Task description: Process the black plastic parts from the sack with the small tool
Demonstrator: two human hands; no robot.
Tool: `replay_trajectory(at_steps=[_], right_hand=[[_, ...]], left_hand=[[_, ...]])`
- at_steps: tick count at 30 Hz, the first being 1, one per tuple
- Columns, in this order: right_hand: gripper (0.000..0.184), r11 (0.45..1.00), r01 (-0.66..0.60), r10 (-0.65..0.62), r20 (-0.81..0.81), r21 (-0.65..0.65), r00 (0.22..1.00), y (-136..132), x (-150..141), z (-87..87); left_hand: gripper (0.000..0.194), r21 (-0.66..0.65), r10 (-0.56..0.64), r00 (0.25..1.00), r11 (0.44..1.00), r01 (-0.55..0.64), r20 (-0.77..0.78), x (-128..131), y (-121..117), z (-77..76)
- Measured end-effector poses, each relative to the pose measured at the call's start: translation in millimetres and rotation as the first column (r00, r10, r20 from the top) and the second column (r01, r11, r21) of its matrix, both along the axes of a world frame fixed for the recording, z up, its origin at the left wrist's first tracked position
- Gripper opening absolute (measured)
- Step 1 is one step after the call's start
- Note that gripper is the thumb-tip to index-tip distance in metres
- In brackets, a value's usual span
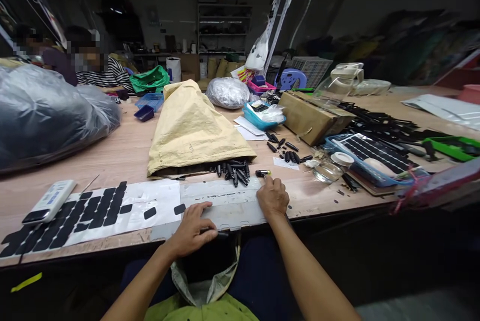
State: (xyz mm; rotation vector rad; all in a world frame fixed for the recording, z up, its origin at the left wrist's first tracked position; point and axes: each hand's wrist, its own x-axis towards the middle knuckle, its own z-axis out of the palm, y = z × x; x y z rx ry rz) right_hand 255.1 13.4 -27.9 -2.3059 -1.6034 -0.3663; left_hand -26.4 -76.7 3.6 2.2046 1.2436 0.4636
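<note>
Olive-green cloth [204, 312] lies below the flat grey board [234, 215]. At the board's near edge, the left hand [193, 228] bends over a slim black piece [223, 234]; whether it grips is unclear. On the board's right end, the right hand [273, 197] is curled, its hold hidden, a yellow-tipped black cylinder [261, 173] just beyond it. Past the board, black tubes [237, 171] lie at a pale-yellow sack's [195, 133] mouth
</note>
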Motion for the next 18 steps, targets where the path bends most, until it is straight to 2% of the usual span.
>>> replay_trajectory(at_steps=[3, 5, 7, 9, 11, 13, 16, 18], right_hand=[[0.036, 1.000, 0.000, 0.000, 0.000, -0.007, 1.000, -1, -1, 1.8], [0.036, 1.000, -0.001, 0.001, -0.004, -0.011, 1.000, -1, -1, 2.5], [0.037, 1.000, -0.003, 0.003, -0.006, -0.011, 1.000, -1, -2, 2.2], [0.038, 1.000, -0.004, 0.004, -0.001, -0.008, 1.000, -1, -2, 1.2], [0.038, 1.000, -0.003, 0.003, 0.004, -0.007, 1.000, -1, -1, 0.2], [0.038, 1.000, -0.005, 0.005, 0.006, -0.010, 1.000, 0, -1, -0.4], [0.037, 1.000, -0.005, 0.005, 0.008, -0.013, 1.000, 0, -1, 0.1], [0.037, 1.000, -0.002, 0.002, 0.006, -0.012, 1.000, 1, -1, 1.3]], left_hand=[[0.015, 0.022, -0.026, 0.998, 0.999, 0.027, -0.054, -4, -21, -3.4], [0.016, 0.028, -0.022, 0.997, 0.999, 0.024, -0.068, -2, -27, -5.0], [0.021, 0.039, 0.024, 0.999, 0.999, -0.023, -0.033, 5, -27, -3.7], [0.018, 0.055, 0.125, 0.991, 0.990, -0.128, 0.051, 19, -17, 1.8], [0.012, 0.042, 0.254, 0.958, 0.964, -0.262, 0.136, 38, 2, 10.8], [0.020, -0.041, 0.381, 0.910, 0.924, -0.380, 0.162, 60, 30, 21.3], [0.036, -0.139, 0.583, 0.813, 0.806, -0.576, 0.011, 90, 80, 34.1], [0.046, -0.131, 0.627, 0.773, 0.762, -0.635, -0.099, 106, 109, 38.1]])
